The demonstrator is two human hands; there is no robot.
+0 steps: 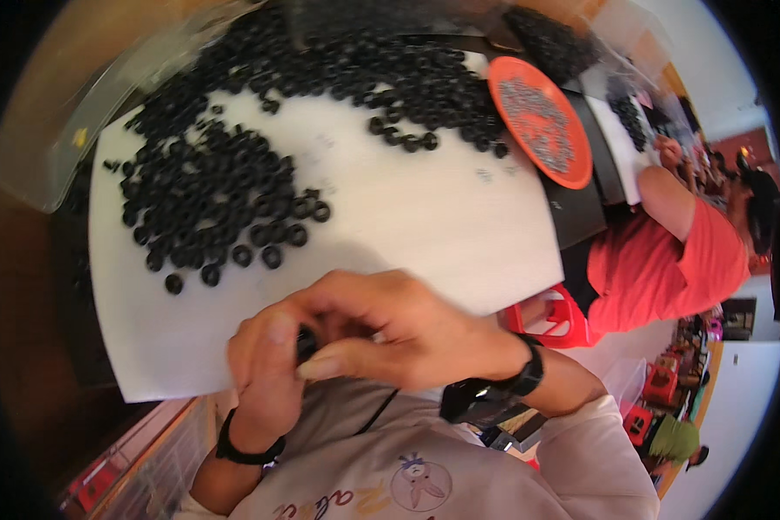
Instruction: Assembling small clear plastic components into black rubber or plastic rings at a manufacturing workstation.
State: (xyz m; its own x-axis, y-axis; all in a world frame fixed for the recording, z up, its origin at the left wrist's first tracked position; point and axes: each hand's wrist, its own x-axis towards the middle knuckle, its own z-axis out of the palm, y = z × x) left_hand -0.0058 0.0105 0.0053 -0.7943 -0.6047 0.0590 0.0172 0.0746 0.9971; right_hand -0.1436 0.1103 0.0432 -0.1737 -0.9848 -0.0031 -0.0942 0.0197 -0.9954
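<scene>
Close together at the near edge of the white board [425,230], my left hand [269,377] and my right hand [381,334] meet around one small black ring-shaped part [306,343]. Fingers of both hands are closed on it, with the right thumb against its near side. Most of the part is hidden by the fingers. Just beyond my hands, a cluster of similar black rings [208,204] lies on the left of the board. A larger heap of black rings [347,69] covers the far edge.
An orange plate [583,160] of small silvery pieces [536,126] sits at the far right. A clear plastic sheet or bin wall [104,121] stands at the left. A person in a red shirt [667,260] sits to the right, beside a red stool [559,316].
</scene>
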